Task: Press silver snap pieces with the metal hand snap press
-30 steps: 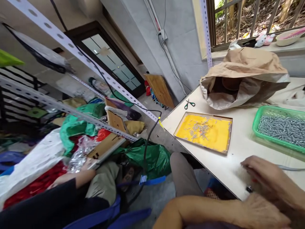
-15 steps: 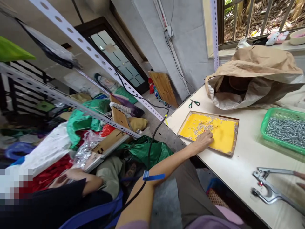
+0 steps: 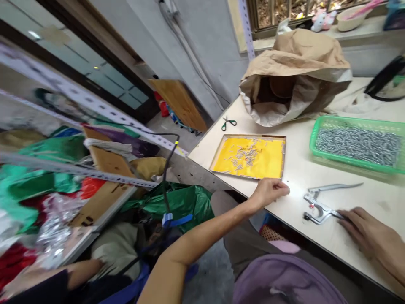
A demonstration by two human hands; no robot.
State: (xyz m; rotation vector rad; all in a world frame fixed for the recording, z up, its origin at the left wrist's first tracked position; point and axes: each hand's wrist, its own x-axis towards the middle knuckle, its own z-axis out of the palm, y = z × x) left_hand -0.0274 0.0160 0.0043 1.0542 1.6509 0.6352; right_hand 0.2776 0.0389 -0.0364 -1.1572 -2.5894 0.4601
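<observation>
My left hand (image 3: 271, 191) is over the table just in front of the yellow tray's near right corner. Its thumb and fingers are pinched together; whatever they may hold is too small to make out. The shallow yellow tray (image 3: 268, 158) carries many small silvery metal pins (image 3: 248, 156). My right hand (image 3: 368, 230) is closed around the lower handle of a pair of metal hand-press pliers (image 3: 325, 213). The pliers lie on the table with jaws toward my left hand, their upper handle spread away and a spring between.
A green basket (image 3: 313, 137) full of metal pins stands at right. Behind are a crumpled brown paper bag (image 3: 303, 55) and small green-handled scissors (image 3: 228, 122). A black cable (image 3: 167, 169) hangs by a perforated metal post on the left. Another person's arm (image 3: 84, 270) shows at lower left.
My left hand has left the pins in the yellow tray and moved toward the pliers, fingers pinched. My right hand has come further into view, onto the lower handle. The view has swung right.
</observation>
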